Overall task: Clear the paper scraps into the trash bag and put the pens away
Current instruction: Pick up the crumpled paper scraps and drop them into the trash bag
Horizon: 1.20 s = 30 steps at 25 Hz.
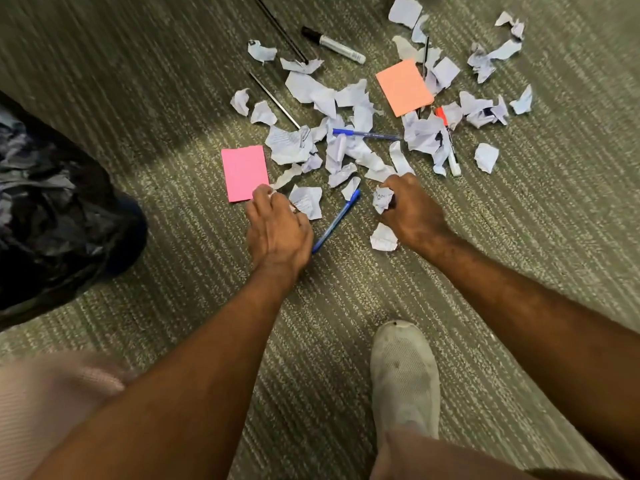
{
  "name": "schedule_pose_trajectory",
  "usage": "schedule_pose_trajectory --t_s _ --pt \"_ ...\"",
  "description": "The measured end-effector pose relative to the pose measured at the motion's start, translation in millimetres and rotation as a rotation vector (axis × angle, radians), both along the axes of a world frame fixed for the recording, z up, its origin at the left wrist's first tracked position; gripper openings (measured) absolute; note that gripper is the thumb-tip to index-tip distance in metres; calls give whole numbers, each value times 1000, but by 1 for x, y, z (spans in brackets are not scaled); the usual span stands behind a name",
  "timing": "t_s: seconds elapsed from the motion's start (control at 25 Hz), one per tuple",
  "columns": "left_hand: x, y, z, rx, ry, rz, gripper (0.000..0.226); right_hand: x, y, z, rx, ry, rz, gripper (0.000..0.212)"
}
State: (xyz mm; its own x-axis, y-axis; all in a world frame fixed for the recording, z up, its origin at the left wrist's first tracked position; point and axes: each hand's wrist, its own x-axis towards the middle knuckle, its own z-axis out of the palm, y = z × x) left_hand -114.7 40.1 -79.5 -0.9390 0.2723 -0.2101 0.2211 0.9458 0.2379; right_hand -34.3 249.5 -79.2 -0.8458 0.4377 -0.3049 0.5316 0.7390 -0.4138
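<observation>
The right hand (412, 216) has its fingers (393, 183) curled round a crumpled white scrap (382, 198), which it grips at the near edge of the litter. The left hand (277, 230) reaches down beside it, its fingers (263, 195) bent over small bits of white paper at the corner of a pink note (244, 172); whether they truly pinch anything cannot be told, as the back of the hand hides it. Between the two hands a blue pen (336, 220) lies slantwise on the carpet (173, 98), and another torn piece (383, 238) lies just under the right wrist. Farther out the paper scraps (346, 133) spread in a loose heap, with a second blue pen (367, 134) lying across them, an orange note (403, 86), a black-capped marker (332, 44), thin black pens (280, 29) and a red-capped marker (450, 143) half under paper. The dark trash bag (52, 216) sits well apart at the left. A white shoe (403, 379) stands near the bottom of the view.
</observation>
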Motion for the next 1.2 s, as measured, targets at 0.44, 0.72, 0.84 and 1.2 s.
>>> schedule_pose_trajectory --t_s 0.44,0.72,0.84,1.2 --pt "-12 25 -20 44 -41 -258 60 38 -18 10 126 -134 334 77" --pt "-18 42 -11 242 -164 -76 38 33 -22 1 -282 66 14 19" --pt "-19 41 -7 317 -235 14 42 22 -11 0 -322 140 -205 13" --pt "-37 21 -6 291 -104 96 47 -29 24 6 -90 -2 -357 68"
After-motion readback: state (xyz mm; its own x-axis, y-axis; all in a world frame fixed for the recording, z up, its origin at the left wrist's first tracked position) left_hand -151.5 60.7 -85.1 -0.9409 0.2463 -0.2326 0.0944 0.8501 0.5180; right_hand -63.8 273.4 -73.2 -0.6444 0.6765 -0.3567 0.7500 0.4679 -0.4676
